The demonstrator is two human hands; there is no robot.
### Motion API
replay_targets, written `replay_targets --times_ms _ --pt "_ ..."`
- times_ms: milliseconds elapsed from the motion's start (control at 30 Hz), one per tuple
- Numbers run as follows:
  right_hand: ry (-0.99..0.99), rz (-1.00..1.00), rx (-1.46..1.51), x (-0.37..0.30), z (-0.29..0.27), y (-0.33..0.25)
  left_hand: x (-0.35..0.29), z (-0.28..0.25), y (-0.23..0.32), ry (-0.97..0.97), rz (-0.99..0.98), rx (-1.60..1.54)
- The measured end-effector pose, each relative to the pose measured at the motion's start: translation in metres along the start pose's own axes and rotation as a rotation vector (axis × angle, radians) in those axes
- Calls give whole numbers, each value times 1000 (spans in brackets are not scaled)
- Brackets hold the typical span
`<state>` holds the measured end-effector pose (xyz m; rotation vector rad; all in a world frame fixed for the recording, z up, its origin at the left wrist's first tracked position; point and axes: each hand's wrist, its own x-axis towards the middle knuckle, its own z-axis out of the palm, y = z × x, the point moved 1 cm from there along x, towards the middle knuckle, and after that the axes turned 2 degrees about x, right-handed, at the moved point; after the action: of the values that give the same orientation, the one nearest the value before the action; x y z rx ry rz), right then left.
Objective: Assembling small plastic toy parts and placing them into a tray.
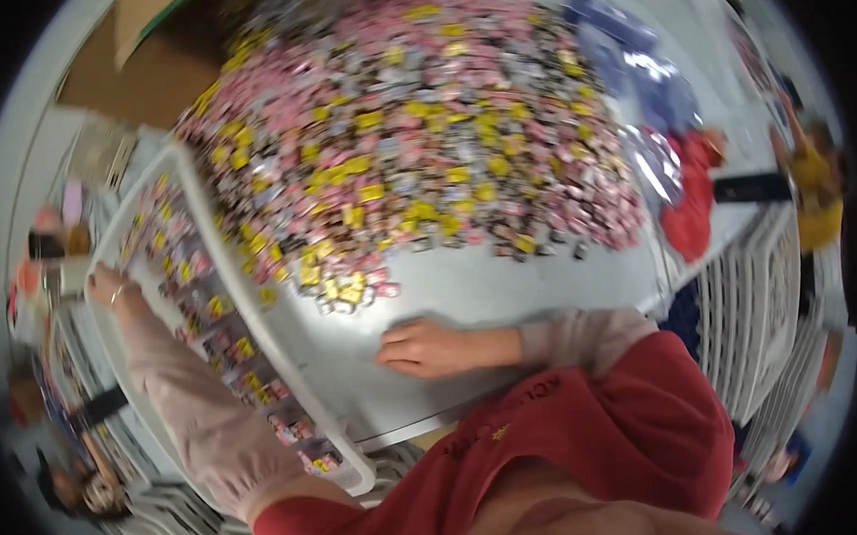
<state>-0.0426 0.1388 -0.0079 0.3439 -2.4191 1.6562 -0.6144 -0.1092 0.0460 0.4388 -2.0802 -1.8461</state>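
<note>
My left hand [111,284] is closed on the far left rim of a long white plastic tray [249,328], with that arm stretched across it. Small pink, yellow and dark wrapped packets [236,350] lie in groups along the tray's floor. On the grey metal table [535,287], my right hand [421,348] rests with its fingers curled together; its palm side is hidden, so I cannot tell if anything is inside. Just beyond it spreads a big heap of the same small packets [422,124]. Motion blur smears their details.
A brown cardboard box [138,65] stands at the far left. Clear and bluish plastic bags [650,86] and a red cloth-like item [691,199] lie right of the heap. White trays are stacked at the right [751,311] and lower left [181,522]. Other people are at both sides.
</note>
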Motion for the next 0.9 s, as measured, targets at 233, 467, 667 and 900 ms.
replay_targets --times_ms 233,467,667,900 --pt "230 172 0 -24 -145 -24 -291 53 126 -737 334 -82" --pt "774 731 -1152 -219 -347 8 -449 8 119 -1308 209 22" --pt "876 752 -1119 -247 -349 29 -567 -26 28 -1355 99 83" --pt "696 699 -1380 -239 -309 18 -660 -92 -4 -1169 665 278"
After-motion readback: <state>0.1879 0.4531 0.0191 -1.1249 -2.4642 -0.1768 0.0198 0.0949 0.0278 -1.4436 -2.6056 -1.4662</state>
